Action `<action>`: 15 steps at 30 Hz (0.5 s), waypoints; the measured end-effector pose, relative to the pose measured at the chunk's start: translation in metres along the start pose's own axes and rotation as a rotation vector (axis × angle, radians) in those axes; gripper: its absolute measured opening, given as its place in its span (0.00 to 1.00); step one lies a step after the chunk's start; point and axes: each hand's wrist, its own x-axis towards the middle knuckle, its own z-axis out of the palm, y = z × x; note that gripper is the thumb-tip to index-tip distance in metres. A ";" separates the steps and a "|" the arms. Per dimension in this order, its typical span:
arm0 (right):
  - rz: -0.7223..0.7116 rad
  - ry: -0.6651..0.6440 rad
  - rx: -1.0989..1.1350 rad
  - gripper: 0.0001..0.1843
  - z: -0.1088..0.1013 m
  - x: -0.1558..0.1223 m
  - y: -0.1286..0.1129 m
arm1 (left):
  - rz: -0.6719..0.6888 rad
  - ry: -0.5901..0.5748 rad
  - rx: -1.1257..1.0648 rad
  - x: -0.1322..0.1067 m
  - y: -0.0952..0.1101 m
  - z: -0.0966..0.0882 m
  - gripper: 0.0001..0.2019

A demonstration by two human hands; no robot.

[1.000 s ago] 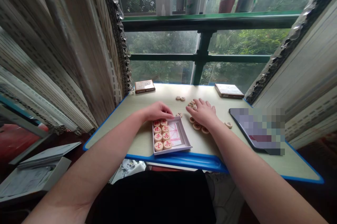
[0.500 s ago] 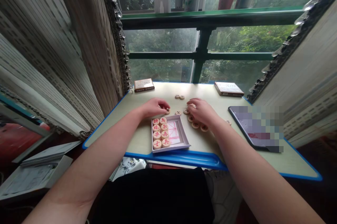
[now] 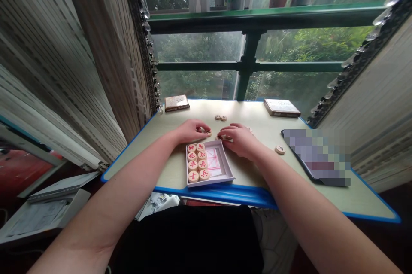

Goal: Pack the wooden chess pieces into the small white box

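My left hand (image 3: 190,131) is behind the box's left corner, its curled fingers closed at a round wooden Chinese chess piece (image 3: 209,133). My right hand (image 3: 240,140) lies low over the table, fingers stretched leftward and slightly apart. Its fingertips touch more chess pieces (image 3: 219,137), partly hidden beneath them. A few pieces (image 3: 250,130) peek out behind this hand. In front sits a shallow open box (image 3: 227,171); red-marked pieces (image 3: 202,165) fill two columns on its left side, and a red-lined sheet shows at its right.
Two pieces (image 3: 220,117) lie farther back, and one more piece (image 3: 280,149) is by the phone (image 3: 309,158) on the right. Flat boxes stand at the back left (image 3: 177,103) and back right (image 3: 282,108). The table (image 3: 138,153) has a blue edge.
My right hand has moved left toward my left hand, and the curved row of pieces beside it is now mostly hidden. The piece near the phone has come into fuller view.
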 end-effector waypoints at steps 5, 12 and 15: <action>0.077 0.032 -0.030 0.11 -0.005 0.000 0.000 | -0.023 -0.006 -0.019 0.001 -0.001 0.001 0.22; 0.099 0.033 -0.043 0.12 -0.003 0.000 0.002 | -0.008 -0.016 0.045 0.003 -0.002 0.004 0.20; 0.085 0.025 -0.036 0.13 -0.003 0.000 0.001 | -0.008 -0.015 0.051 0.003 -0.001 0.005 0.20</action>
